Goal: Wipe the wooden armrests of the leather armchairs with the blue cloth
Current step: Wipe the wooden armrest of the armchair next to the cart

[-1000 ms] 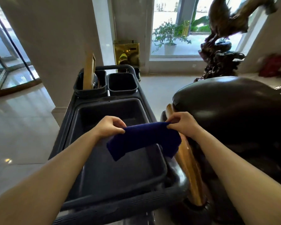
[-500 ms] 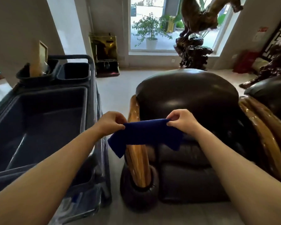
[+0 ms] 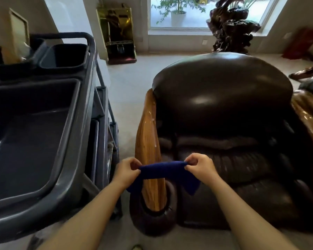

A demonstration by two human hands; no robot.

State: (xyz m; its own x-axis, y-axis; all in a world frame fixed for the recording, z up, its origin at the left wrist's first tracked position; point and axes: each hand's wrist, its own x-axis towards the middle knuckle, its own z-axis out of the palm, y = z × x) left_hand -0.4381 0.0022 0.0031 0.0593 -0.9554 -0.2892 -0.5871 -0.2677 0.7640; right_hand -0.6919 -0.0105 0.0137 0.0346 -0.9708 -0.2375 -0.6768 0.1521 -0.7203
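Observation:
A dark brown leather armchair (image 3: 222,105) faces me, with a glossy wooden armrest (image 3: 147,138) on its left side and another wooden armrest (image 3: 309,114) at the right edge. I hold the blue cloth (image 3: 163,171) stretched across the lower part of the left armrest. My left hand (image 3: 127,169) pinches the cloth's left end and my right hand (image 3: 200,166) pinches its right end. The cloth's loose corners hang down on both sides of the armrest. Whether the cloth touches the wood is unclear.
A grey cleaning cart (image 3: 83,98) with a deep tub and small bins stands close on the left. Behind the chair are a dark carved root sculpture (image 3: 231,29), a gold stand (image 3: 117,33) and a window with a potted plant (image 3: 177,13). Pale floor lies between cart and chair.
The view has swung from the cart to the armchair. Both hands, still holding the cloth taut, have dropped lower along the left wooden armrest.

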